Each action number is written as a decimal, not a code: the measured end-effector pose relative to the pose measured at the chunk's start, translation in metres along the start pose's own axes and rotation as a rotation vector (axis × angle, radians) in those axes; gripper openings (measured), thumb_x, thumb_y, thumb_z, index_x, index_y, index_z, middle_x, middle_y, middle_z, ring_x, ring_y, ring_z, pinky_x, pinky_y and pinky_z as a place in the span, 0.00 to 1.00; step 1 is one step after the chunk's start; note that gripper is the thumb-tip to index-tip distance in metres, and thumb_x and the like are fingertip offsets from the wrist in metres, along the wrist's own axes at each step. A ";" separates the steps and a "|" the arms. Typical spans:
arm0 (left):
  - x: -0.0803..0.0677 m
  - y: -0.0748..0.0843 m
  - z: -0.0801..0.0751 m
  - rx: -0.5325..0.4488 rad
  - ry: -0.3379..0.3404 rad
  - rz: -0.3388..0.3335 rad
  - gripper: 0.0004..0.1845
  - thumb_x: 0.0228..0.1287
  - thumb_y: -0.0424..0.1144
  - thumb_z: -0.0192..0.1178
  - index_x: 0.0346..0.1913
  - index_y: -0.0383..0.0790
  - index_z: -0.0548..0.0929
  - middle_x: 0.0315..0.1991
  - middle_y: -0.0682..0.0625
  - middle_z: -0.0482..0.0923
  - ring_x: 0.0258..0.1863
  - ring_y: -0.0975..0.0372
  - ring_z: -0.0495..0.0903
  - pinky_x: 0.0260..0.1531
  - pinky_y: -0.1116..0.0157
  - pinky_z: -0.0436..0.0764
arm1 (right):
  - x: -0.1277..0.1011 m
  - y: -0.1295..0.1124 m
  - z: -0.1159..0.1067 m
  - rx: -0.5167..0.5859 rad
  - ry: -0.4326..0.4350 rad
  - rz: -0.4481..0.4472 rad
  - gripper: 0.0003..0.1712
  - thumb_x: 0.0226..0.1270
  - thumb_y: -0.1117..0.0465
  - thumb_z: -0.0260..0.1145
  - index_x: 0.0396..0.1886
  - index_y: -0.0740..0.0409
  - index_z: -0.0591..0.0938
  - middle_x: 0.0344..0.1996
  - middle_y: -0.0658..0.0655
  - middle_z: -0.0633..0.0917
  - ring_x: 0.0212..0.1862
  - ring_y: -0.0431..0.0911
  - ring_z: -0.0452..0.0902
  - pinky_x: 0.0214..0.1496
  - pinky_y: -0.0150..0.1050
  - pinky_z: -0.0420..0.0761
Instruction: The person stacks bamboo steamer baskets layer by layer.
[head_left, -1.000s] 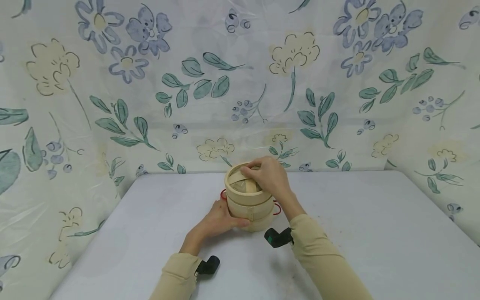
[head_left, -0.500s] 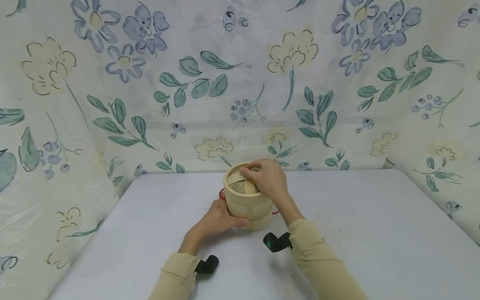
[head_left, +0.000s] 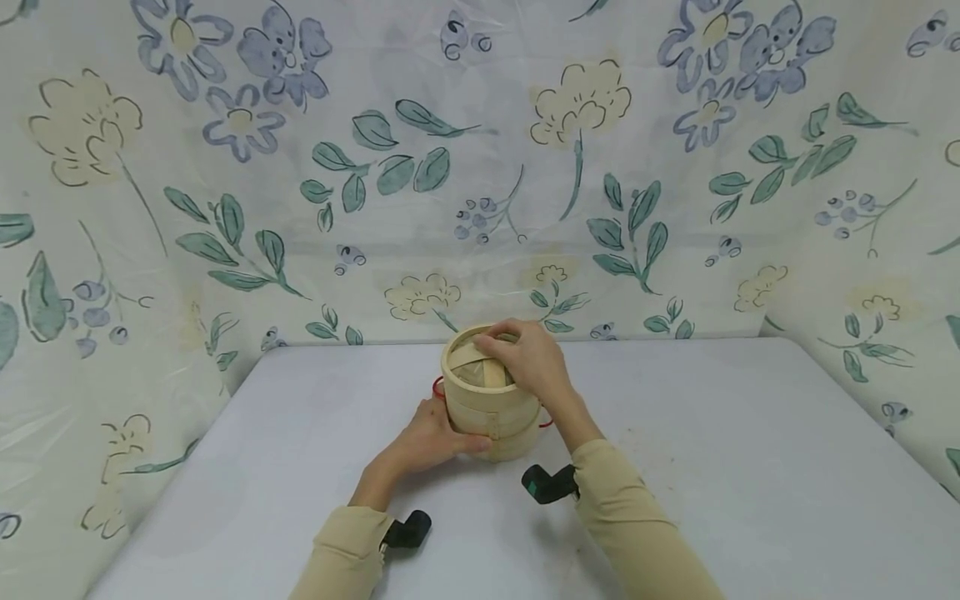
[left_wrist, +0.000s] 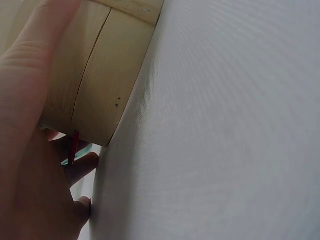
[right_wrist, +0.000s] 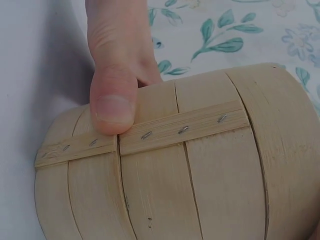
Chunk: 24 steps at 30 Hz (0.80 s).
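Bamboo steamer (head_left: 491,408) stands mid-table (head_left: 712,467). Left hand (head_left: 431,437) curls around the steamer's lower tier; right hand (head_left: 528,358) grips its lid (head_left: 480,367) from above, thumb on the wall.

Pale grey table (head_left: 712,467) against floral-printed backdrop (head_left: 480,167)
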<state>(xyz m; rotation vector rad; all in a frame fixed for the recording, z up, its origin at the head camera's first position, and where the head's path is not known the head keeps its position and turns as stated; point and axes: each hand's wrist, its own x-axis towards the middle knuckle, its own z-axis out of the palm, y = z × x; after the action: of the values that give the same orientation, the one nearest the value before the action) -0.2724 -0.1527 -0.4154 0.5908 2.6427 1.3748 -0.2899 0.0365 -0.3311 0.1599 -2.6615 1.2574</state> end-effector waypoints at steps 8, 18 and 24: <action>-0.003 0.000 -0.001 0.029 -0.021 0.016 0.49 0.46 0.54 0.78 0.69 0.49 0.62 0.59 0.55 0.76 0.61 0.63 0.73 0.66 0.54 0.67 | 0.000 0.000 0.001 0.020 -0.020 0.015 0.24 0.62 0.36 0.67 0.47 0.48 0.86 0.55 0.55 0.83 0.57 0.53 0.77 0.58 0.52 0.75; -0.006 0.001 -0.004 0.040 0.001 0.029 0.45 0.49 0.53 0.77 0.67 0.46 0.65 0.56 0.52 0.78 0.57 0.62 0.75 0.62 0.55 0.70 | 0.002 -0.001 0.002 0.021 -0.024 -0.020 0.27 0.64 0.34 0.64 0.49 0.49 0.85 0.57 0.58 0.81 0.60 0.55 0.74 0.60 0.55 0.73; -0.003 0.001 -0.006 0.045 -0.006 0.022 0.43 0.50 0.52 0.77 0.67 0.45 0.67 0.56 0.52 0.79 0.57 0.62 0.75 0.62 0.55 0.70 | 0.002 0.001 -0.001 0.119 -0.035 -0.042 0.37 0.73 0.34 0.51 0.66 0.56 0.73 0.64 0.65 0.72 0.67 0.59 0.67 0.68 0.59 0.66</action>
<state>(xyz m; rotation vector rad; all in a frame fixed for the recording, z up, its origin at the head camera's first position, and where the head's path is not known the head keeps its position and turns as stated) -0.2714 -0.1578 -0.4117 0.6299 2.6769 1.3199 -0.2924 0.0378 -0.3313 0.2565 -2.5988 1.4119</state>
